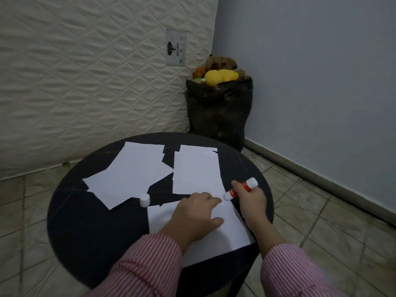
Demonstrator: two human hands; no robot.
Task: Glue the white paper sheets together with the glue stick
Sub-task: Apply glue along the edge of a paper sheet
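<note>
A white paper sheet point(205, 243) lies at the near edge of the round black table point(85, 221). My left hand point(197, 213) presses flat on that sheet. My right hand point(250, 200) grips a red and white glue stick point(240, 189), its uncapped tip down at the sheet's far right corner. The white cap point(144, 200) stands on the table to the left. Further back lie overlapping sheets on the left point(130, 174) and a stack on the right point(197, 170).
A quilted mattress point(85, 82) leans upright behind the table. A black bag point(218, 112) full of soft toys stands in the corner by the grey wall. Tiled floor surrounds the table.
</note>
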